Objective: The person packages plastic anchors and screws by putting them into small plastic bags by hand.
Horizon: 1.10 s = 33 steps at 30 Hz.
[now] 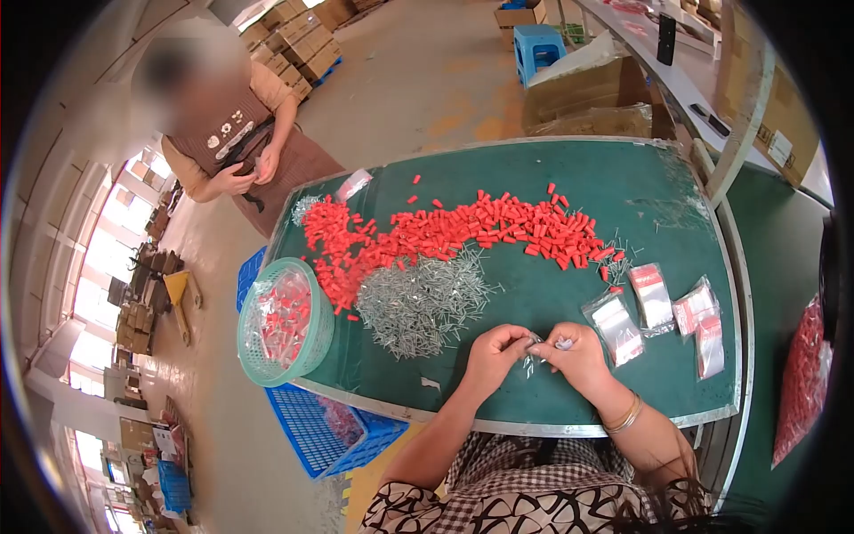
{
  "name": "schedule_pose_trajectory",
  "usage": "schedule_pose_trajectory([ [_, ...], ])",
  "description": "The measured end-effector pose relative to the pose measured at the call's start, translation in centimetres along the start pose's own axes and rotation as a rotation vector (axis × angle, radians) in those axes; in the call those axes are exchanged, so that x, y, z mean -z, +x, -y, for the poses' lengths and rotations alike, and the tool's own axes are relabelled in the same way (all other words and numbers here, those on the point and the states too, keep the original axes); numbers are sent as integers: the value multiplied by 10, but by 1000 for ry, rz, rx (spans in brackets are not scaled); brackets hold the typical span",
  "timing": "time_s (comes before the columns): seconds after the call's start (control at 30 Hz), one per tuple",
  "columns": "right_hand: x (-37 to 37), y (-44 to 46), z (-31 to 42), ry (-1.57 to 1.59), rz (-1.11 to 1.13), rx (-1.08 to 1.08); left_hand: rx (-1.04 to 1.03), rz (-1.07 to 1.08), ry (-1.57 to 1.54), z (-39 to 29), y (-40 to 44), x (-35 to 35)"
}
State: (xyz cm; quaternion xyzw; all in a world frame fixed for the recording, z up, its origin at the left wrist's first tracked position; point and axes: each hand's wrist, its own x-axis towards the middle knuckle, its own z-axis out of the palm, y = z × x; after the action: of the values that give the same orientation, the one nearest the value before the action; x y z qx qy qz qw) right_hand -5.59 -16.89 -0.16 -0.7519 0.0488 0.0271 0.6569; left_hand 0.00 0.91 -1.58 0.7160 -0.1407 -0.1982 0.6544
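My left hand (pixel 495 358) and my right hand (pixel 575 356) meet over the front of the green table (pixel 534 392). Both pinch a small clear plastic bag (pixel 531 363) between them; its contents are too small to tell. Beyond my hands lies a heap of silver screws (pixel 422 303). A long pile of red plugs (pixel 498 222) stretches across the table behind the screws. Flat clear packets with white and red labels, among them one packet (pixel 652 298), lie to the right of my right hand.
A green basket (pixel 327 334) of filled bags stands at the table's left edge, with a blue crate (pixel 311 436) below. Across the table stands another person (pixel 240 133), hands together. A cardboard box (pixel 587 93) and blue stool (pixel 537 49) are behind; a shelf (pixel 667 53) is right.
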Motion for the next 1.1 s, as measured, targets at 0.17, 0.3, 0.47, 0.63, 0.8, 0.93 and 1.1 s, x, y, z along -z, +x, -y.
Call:
schedule_pose_trajectory([
  [0.17,5,4,11,262,77,-184,-43,-63,30,-1,1,5],
  [0.3,6,5,9,274,114,-213,-64,-77,63,-4,0,7],
  [0.47,5,6,7,255,94,-219,-114,-97,120,-9,0,4],
  [0.63,2,3,16,123,-11,-154,-541,-348,528,-17,0,-4],
  [0.8,-4,1,9,-236,-159,300,-197,-245,186,-3,-11,-19],
  [0.93,-6,0,8,-214,-191,342,-24,-198,4,-1,-11,-17],
  [1.1,-7,1,5,-176,-186,310,-10,-169,-88,-7,-9,-19],
])
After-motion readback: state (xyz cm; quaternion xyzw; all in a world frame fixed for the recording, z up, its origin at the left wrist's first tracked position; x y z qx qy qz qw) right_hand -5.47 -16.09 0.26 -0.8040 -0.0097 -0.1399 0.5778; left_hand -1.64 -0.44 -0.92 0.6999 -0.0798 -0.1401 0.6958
